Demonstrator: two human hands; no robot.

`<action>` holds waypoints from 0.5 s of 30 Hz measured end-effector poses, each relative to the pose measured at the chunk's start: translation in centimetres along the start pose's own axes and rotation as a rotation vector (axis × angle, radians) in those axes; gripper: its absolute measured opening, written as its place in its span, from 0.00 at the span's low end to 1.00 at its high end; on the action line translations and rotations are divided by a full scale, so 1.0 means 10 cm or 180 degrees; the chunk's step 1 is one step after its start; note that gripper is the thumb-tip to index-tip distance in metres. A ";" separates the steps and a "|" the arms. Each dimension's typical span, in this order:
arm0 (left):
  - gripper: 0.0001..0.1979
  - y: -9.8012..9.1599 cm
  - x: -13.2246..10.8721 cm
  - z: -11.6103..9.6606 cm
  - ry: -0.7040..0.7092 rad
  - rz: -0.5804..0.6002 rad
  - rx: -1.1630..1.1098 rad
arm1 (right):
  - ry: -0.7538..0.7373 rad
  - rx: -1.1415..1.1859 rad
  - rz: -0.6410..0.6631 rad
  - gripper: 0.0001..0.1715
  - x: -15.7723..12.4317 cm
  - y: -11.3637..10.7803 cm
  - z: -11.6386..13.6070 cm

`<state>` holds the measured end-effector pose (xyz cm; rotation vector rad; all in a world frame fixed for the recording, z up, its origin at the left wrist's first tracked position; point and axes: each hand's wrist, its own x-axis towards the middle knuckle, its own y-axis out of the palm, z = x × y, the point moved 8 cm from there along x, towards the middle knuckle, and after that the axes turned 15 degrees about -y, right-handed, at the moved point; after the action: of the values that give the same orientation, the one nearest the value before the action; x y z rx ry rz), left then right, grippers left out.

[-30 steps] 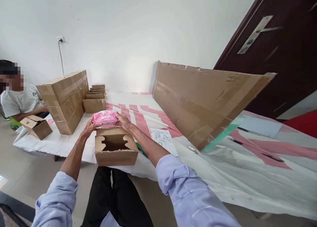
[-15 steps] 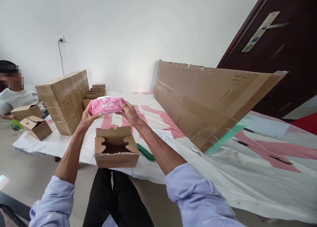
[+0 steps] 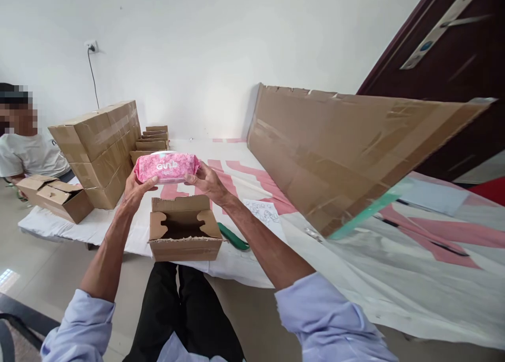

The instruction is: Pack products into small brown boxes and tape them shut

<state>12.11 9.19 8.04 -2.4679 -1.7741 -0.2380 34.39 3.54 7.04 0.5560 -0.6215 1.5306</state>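
Observation:
A pink pack of wet wipes (image 3: 167, 167) with white lettering hangs level in the air between my hands. My left hand (image 3: 136, 185) grips its left end, the thumb along the lower edge. Its right end is in my right hand (image 3: 207, 182), thumb in front and fingers partly hidden behind. Below and nearer to me, a small cardboard box (image 3: 185, 249) stands on the table's front edge with its flaps up. The inside is dark; I cannot make out any contents. Just right of the box lies a curved green object (image 3: 232, 237), partly behind my right forearm.
Taped cartons (image 3: 94, 151) are stacked at the left, with several box flaps (image 3: 153, 141) behind. Two small boxes (image 3: 65, 199) stand near a seated person (image 3: 29, 151). A large cardboard panel (image 3: 339, 151) rises at the right. A printed sheet (image 3: 264, 214) lies on the table.
The wipes pack stays in both hands, turned slightly so its front shows more. At the left, the person's box now sits against the other small box. The view has shifted a little.

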 end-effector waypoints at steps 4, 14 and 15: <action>0.37 -0.23 0.15 0.45 -0.0586 -0.0322 -0.0563 | 0.0356 -0.0435 0.0444 0.49 -0.24 -0.15 -0.23; 0.30 -0.63 0.59 1.44 -0.1462 -0.0933 -0.0522 | 0.1412 -0.0261 0.0413 0.35 -1.01 -0.34 -0.54; 0.28 -0.64 0.66 1.54 -0.1562 -0.1017 -0.0478 | 0.1521 -0.0195 0.0346 0.34 -1.06 -0.34 -0.58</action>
<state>9.21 19.92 -6.03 -2.4807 -2.4272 0.2494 38.47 -0.23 -4.19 0.0987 -0.3301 1.6650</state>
